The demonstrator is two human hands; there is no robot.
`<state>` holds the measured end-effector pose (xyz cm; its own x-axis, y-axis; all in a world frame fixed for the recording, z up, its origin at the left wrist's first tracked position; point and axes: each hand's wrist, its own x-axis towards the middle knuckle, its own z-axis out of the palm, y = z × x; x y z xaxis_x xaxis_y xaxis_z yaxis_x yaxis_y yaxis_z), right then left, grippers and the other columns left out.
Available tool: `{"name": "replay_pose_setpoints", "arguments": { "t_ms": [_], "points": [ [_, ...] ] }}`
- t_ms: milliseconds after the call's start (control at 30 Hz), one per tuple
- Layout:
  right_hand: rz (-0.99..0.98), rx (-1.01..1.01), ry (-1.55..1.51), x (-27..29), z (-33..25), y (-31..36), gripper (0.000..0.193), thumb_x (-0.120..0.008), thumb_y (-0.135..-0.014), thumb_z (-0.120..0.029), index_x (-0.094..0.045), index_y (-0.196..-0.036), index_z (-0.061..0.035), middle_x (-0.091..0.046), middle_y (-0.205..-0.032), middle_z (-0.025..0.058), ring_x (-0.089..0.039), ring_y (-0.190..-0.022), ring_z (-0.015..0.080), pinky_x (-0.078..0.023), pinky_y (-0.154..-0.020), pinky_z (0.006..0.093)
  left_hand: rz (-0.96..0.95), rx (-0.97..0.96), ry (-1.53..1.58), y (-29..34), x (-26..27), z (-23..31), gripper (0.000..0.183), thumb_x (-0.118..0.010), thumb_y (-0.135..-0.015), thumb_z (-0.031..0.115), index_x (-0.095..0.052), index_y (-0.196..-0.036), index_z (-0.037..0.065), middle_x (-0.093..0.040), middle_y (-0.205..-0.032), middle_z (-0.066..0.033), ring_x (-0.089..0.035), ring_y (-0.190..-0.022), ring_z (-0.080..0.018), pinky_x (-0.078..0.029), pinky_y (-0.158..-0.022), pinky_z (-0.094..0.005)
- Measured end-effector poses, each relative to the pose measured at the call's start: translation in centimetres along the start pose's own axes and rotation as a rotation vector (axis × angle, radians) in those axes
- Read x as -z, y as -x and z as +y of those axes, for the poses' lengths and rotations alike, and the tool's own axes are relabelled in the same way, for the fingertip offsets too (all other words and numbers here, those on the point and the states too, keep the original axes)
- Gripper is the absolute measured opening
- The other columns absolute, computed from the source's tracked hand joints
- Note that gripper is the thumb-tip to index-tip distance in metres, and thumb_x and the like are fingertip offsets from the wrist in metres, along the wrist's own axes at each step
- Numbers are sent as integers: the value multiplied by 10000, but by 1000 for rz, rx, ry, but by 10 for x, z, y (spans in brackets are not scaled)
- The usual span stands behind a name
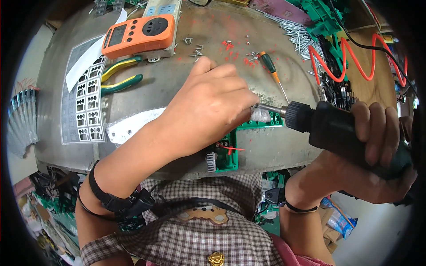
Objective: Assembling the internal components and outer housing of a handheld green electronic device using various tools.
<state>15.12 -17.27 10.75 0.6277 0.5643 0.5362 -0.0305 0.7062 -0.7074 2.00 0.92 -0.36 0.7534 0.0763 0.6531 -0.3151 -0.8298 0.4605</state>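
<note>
My right hand (377, 137) grips a black power screwdriver (330, 126), its metal bit pointing left. At the bit's tip, the fingers of my left hand (211, 102) are pinched together; whatever they hold is hidden behind the hand. A whitish wrapped piece (261, 116), perhaps a covered fingertip, shows just below the bit. Under my left hand lies a green plastic housing (235, 165), partly covered, with a grey finned part (211, 162) and a short red wire (231, 148) in it.
A green-and-orange screwdriver (270, 66) lies beyond the bit, near loose screws (198, 49). Back left are an orange meter (138, 35) and green-yellow pliers (122, 84). A screw pile (298, 35) and green housings (321, 17) stand back right, beside a coiled red cord (341, 66).
</note>
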Motion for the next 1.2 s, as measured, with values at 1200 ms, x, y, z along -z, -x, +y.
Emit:
{"name": "replay_pose_setpoints", "arguments": {
  "t_ms": [1200],
  "points": [
    [85,-17,1,-8,-20,29,372,-702,-777,-331,-553,-1021,-92,-505,-675,-67,-471,-602,50,-388,-645,237,-424,139,89,35,35,24,222,-789,-745,142,-734,-933,37,-621,-1051,-45,-533,-1056,-284,-410,-899,-416]
  ]
}}
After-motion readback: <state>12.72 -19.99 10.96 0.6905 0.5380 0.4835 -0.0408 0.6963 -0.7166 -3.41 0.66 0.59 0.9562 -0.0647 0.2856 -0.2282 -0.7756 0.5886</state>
